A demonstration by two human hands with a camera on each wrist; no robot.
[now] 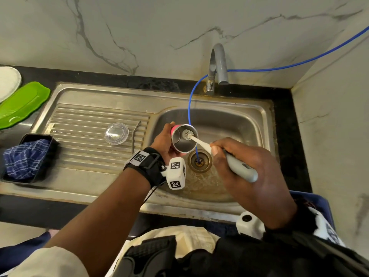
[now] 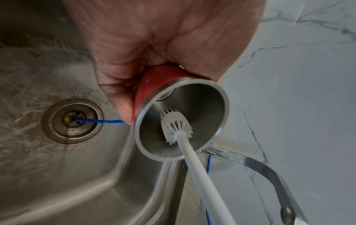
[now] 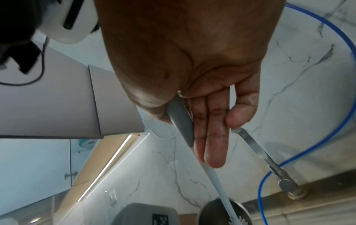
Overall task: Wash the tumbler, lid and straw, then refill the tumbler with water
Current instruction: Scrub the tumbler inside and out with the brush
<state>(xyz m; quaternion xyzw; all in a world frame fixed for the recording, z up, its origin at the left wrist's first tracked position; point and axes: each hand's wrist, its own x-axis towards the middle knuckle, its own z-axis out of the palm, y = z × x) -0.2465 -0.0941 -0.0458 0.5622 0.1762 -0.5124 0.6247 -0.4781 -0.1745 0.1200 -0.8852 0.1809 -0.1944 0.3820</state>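
Your left hand grips the pink-sleeved steel tumbler above the sink. Your right hand grips the grey-handled white bottle brush, its head inside.

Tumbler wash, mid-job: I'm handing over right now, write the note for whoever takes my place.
Left hand grips the tumbler, tilted over the sink basin, mouth toward the person.
Right hand holds the bottle brush; its white head is inside the tumbler.
Lid and metal straw lie on the drainboard, side by side.
Faucet: no running water visible.
Done: lid and straw are off; tumbler scrub is under way.
Left: finish and rinse the tumbler, wash lid and straw (whether they are already washed cannot be told), refill the tumbler with water.
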